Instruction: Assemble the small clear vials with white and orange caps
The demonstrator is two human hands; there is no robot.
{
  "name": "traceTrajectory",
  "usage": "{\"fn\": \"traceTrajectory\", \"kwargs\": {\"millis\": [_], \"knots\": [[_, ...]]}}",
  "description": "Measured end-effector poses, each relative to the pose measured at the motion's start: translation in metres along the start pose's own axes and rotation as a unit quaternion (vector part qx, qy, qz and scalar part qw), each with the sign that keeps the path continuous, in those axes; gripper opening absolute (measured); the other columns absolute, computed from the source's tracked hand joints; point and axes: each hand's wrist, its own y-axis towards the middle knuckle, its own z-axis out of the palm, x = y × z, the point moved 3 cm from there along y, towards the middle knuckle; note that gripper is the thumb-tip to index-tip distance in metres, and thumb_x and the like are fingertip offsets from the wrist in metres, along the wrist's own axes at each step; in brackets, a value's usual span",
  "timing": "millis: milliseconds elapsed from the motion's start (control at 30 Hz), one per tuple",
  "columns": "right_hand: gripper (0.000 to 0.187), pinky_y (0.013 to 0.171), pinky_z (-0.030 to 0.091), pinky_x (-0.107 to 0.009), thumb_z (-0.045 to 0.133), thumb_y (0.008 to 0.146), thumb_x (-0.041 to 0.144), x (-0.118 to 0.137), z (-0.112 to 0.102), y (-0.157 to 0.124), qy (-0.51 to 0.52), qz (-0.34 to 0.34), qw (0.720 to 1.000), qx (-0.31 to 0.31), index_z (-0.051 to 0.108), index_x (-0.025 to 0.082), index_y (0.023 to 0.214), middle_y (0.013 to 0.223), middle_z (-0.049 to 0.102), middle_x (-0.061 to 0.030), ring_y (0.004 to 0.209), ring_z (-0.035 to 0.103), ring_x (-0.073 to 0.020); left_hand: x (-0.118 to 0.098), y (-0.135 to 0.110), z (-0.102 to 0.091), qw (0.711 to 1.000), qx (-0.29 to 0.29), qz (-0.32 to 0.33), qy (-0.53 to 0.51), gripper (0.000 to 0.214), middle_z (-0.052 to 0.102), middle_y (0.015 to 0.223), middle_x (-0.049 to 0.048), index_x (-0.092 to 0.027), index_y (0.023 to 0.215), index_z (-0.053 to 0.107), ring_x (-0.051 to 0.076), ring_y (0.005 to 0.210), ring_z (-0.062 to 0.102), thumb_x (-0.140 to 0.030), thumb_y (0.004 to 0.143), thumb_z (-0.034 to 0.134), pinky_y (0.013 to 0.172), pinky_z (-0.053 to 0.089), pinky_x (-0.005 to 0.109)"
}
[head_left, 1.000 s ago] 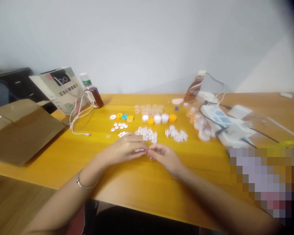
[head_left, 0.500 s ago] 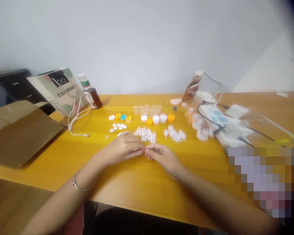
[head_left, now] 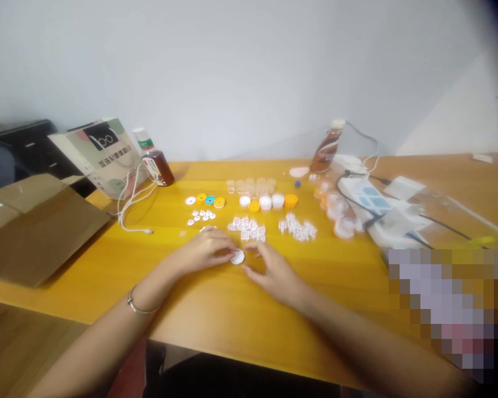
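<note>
1. You face a plain, pale grey wall (head_left: 232,72); at the far right a lighter wall face (head_left: 460,116) meets it at a slant.
2. Before you stands a yellow-orange wooden table (head_left: 232,315), its top faintly glossy under soft, even light.
3. To your right, a browner tabletop (head_left: 452,171) adjoins it.
4. At your far left, a dark cabinet (head_left: 29,146) stands by the wall.
5. Below left, you see brown wood grain (head_left: 20,354); whether it is floor or board you cannot tell.

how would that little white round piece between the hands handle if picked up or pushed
The white disc looks like thin, rigid plastic, so probably light. Being round, it might roll if stood on edge. It is small, so likely fiddly to pinch.
</note>
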Motion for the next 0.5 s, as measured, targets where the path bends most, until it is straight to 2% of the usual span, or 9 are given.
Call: {"fn": "traceTrajectory", "kwargs": {"millis": [267, 500], "knots": [[0.027, 0.086, 0.046, -0.037, 0.057, 0.077, 0.019, 0.0, 0.004, 0.006, -0.012, -0.028, 1.0, 0.007, 0.048, 0.02, 0.103, 0.103, 0.06, -0.0065, 0.097, 0.058, -0.0194, -0.002, -0.001, 0.006, 1.0, 0.006, 0.005, 0.014, 0.015, 0.065, 0.081, 0.0028, -0.019, 0.094, 0.062, 0.012, 0.076, 0.058, -0.024, 0.087, 0.05, 0.075, 0.04, 0.031], [0.016, 0.081, 0.047, -0.036, 0.053, 0.08, 0.018, 0.005, 0.005, 0.008, 0.003, -0.003, 1.0, 0.03, 0.049, 0.021, 0.095, 0.095, 0.062, -0.0054, 0.091, 0.059, -0.0196, -0.004, 0.001, 0.01, 0.999, -0.004, 0.018, 0.026, 0.019, 0.065, 0.08, 0.0035, -0.017, 0.092, 0.063, 0.012, 0.075, 0.058, -0.026, 0.089, 0.046, 0.076, 0.039, 0.03]]}}
